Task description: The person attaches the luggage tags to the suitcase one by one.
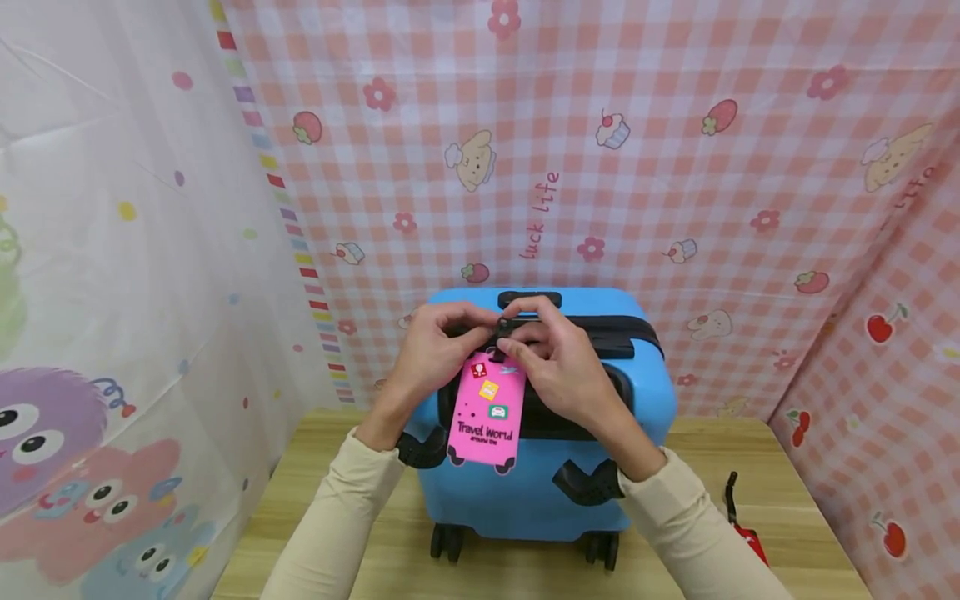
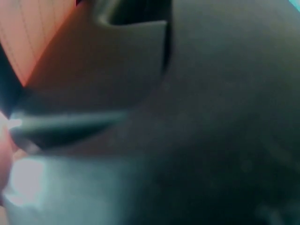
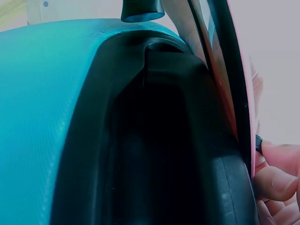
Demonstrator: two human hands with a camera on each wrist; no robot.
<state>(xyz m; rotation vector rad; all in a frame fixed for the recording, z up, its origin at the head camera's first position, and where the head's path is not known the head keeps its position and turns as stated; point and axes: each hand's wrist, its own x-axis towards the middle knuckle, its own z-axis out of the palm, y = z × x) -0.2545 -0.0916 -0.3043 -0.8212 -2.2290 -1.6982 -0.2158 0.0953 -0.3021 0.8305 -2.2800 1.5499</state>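
A blue suitcase [image 1: 525,492] stands upright, with a pink luggage tag [image 1: 487,408] reading "Travel World" hanging in front of its upper part. My left hand [image 1: 438,346] pinches the tag's black strap [image 1: 504,329] between thumb and index finger, from the left. From the other side, my right hand [image 1: 562,362] pinches the same strap, fingertips close to the left ones. Fingers [image 3: 279,176] grip a small black piece at the right edge of the right wrist view. Mostly the suitcase's black panel [image 2: 93,187], blurred, fills the left wrist view.
The suitcase rests on a wood-grain table [image 1: 322,500] on black wheels [image 1: 447,542]. A red tag [image 1: 752,543] with a black strap lies at the right, partly behind my sleeve. Pink checked cloth [image 1: 637,100] hangs behind, and a white patterned curtain [image 1: 150,250] at the left.
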